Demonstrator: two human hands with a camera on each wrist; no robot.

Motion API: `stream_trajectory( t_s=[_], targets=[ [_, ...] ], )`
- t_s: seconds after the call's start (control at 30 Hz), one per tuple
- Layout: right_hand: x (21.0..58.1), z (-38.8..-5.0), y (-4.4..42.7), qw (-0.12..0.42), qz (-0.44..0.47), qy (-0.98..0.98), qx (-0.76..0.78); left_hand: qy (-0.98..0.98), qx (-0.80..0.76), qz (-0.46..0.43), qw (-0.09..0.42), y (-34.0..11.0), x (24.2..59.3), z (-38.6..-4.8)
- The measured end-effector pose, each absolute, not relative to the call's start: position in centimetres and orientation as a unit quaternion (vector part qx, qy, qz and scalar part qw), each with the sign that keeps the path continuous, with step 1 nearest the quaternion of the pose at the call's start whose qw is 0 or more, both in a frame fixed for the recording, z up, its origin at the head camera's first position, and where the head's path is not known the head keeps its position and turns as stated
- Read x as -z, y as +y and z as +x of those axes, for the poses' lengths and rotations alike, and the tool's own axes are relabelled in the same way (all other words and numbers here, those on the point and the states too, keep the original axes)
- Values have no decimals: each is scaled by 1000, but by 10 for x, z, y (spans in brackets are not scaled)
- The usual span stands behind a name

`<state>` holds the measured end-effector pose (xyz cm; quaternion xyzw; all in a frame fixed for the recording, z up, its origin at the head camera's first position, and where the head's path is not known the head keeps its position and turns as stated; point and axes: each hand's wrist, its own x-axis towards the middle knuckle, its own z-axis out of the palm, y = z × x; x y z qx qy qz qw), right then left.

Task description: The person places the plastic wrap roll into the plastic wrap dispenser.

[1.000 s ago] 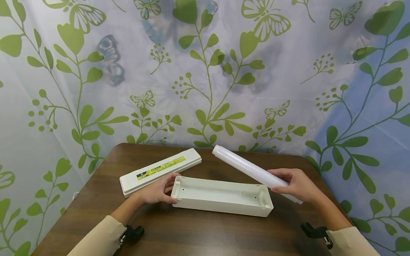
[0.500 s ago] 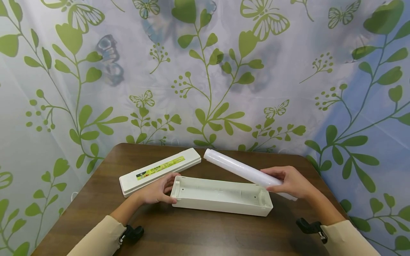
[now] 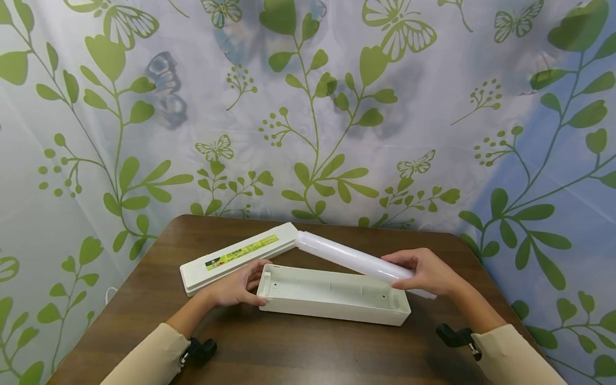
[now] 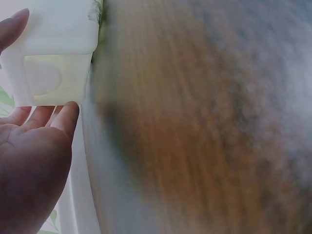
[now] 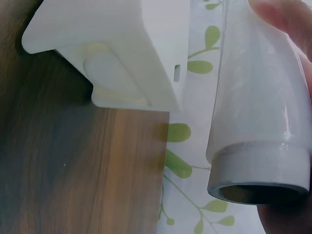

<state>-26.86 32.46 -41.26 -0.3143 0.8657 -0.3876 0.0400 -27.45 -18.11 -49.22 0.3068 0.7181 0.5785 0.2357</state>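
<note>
In the head view a long cream plastic box (image 3: pixel 332 312) stands on the table with its hollow side up. My left hand (image 3: pixel 235 286) grips its left end, thumb on the front wall and fingers at the back; the left wrist view shows fingertips against that end. A roll of cling film (image 3: pixel 344 256) is in my right hand (image 3: pixel 425 271), pinched near its right end. It slants behind and above the box's back right corner, outside the hollow. The right wrist view shows the roll's open core end (image 5: pixel 258 192) beside the box's end (image 5: pixel 156 58).
A cream lid (image 3: pixel 250 248) with a yellow-green label lies slanted behind my left hand. The roll's far end overlaps its right end in the head view. The brown table (image 3: pixel 308 353) ends in front of a leaf-patterned curtain (image 3: pixel 308 107).
My right hand has moved left with the roll of cling film, bringing the roll's far end down to the lid's right end. The left hand and the box have stayed put.
</note>
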Motion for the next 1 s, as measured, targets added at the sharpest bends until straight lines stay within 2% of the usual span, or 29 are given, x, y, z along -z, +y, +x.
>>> stream_trajectory(
  t_s=[0.37, 1.0],
  targets=[
    [414, -273, 314, 67, -336, 848, 405, 715, -582, 305, 239, -181, 490, -274],
    [423, -277, 298, 83, -359, 848, 382, 712, -582, 314, 237, -181, 490, -274]
  ],
)
